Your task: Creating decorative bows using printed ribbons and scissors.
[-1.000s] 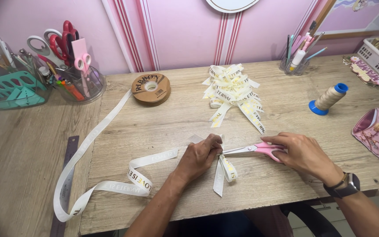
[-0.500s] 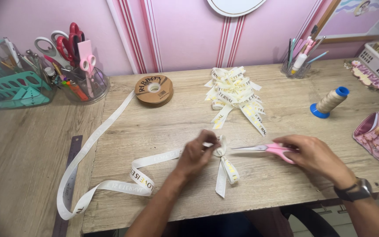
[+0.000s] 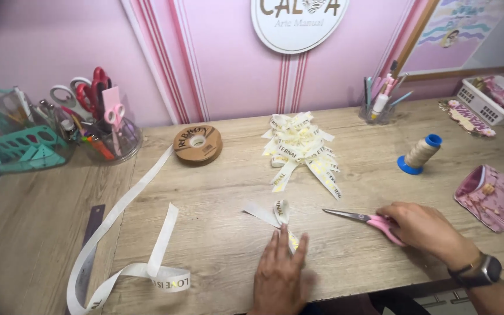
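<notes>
Now that the long cream ribbon (image 3: 147, 256) lies loose at the left end of the wooden desk (image 3: 217, 192), no longer joined to the folded piece, the cut looks done: half a second ago the strip still ran unbroken up to the left hand, and both hands were closed in on the fold. That ribbon trails from the desk's front edge back towards the brown ribbon spool (image 3: 198, 143). Behind the work, a heap of finished ribbon bows (image 3: 301, 149) (cream, with gold lettering) sits mid-desk, apart from everything else.

Since then the right hand (image 3: 424, 230) has drawn off to the right and rests on the desk, fingers curled around the pink handles of the scissors (image 3: 363, 219), whose blades lie shut and point left. The left hand (image 3: 281, 274) lies flat, fingers spread and released, their tips pinning the lower tail of the small folded ribbon loop (image 3: 278, 214). That loop stands just beyond the fingertips, one tail reaching left; it is now a separate piece, ready for shaping.
</notes>
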